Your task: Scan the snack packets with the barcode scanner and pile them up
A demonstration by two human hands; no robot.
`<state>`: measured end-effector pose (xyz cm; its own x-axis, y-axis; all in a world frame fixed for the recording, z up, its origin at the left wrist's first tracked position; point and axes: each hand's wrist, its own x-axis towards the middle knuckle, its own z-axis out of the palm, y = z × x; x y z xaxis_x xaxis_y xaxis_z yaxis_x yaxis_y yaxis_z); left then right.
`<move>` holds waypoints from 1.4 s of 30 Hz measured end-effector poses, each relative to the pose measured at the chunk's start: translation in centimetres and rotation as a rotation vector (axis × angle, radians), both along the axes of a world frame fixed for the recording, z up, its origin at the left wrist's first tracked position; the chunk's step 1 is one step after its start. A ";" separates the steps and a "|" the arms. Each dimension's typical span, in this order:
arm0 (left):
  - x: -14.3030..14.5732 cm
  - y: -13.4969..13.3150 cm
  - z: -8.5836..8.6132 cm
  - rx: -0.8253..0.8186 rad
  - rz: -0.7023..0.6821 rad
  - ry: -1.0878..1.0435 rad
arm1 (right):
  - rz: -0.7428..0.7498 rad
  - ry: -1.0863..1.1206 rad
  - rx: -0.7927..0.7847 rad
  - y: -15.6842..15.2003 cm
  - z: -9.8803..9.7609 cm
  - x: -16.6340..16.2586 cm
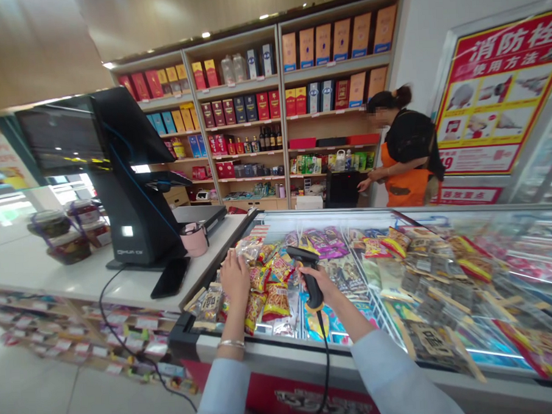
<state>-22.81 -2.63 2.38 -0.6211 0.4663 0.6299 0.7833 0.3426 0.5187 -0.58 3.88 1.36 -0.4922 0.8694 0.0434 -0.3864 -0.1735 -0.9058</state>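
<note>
My right hand [320,281] is closed round the grip of a black handheld barcode scanner [310,285]. The scanner has a yellow base, its head points left over the display freezer [213,350], and a black cord hangs from it down the front. My left hand [236,279] is over the left end of the freezer, its fingers bent together at a clear snack packet [250,249]; their undersides are hidden. Red and yellow snack packets [276,298] lie just right of that hand. A dark packet with a wooden stick [211,301] lies to its left.
On the white counter [124,293] at left stand a register with a screen [133,195], a pink cup [195,240], a black phone [170,277] and several jars [67,243]. More packets [435,340] lie on the freezer's right side. A co-worker in an orange apron [403,180] stands behind it.
</note>
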 end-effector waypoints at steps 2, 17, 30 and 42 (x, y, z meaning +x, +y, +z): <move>0.1 0.0 0.0 -0.011 0.019 0.032 | -0.001 -0.007 -0.004 -0.1 0.1 0.0; 0.6 -0.6 1.1 -0.084 0.076 0.023 | -0.024 -0.001 -0.036 -0.6 0.9 0.2; 0.0 -0.8 0.6 -0.231 0.175 0.014 | -0.008 0.003 -0.041 -0.9 1.5 0.3; -1.6 -1.0 0.9 -0.340 0.276 -0.043 | -0.018 -0.039 -0.022 -0.6 1.1 0.3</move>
<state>-24.43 -3.65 3.27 -0.7741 0.4554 0.4397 0.6183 0.6933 0.3703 -0.26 3.32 2.48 -0.4774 0.8787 0.0055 -0.3546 -0.1869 -0.9162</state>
